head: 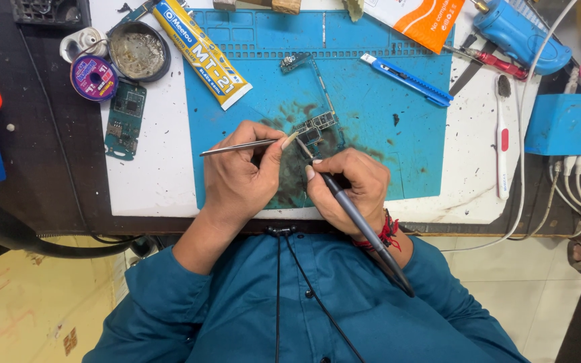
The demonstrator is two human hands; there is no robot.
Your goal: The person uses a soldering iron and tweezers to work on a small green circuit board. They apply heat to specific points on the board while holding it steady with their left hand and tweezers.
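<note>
My left hand (240, 176) grips a pair of slim metal tweezers (237, 147), whose tips rest on a small circuit board (317, 128) lying on a stained blue work mat (384, 114). My right hand (347, 188) holds a dark grey soldering iron (364, 228) like a pen, its tip touching the same board just right of the tweezers. The iron's handle runs back over my wrist toward my teal shirt. Both hands sit close together at the mat's near edge.
A yellow glue tube (203, 54), a round tin (138, 50), a solder spool (94, 78) and a green circuit board (124, 119) lie at the left. A blue utility knife (406, 79), a white toothbrush (503, 134), a blue tool (520, 33) and a blue box (566, 124) stand at the right.
</note>
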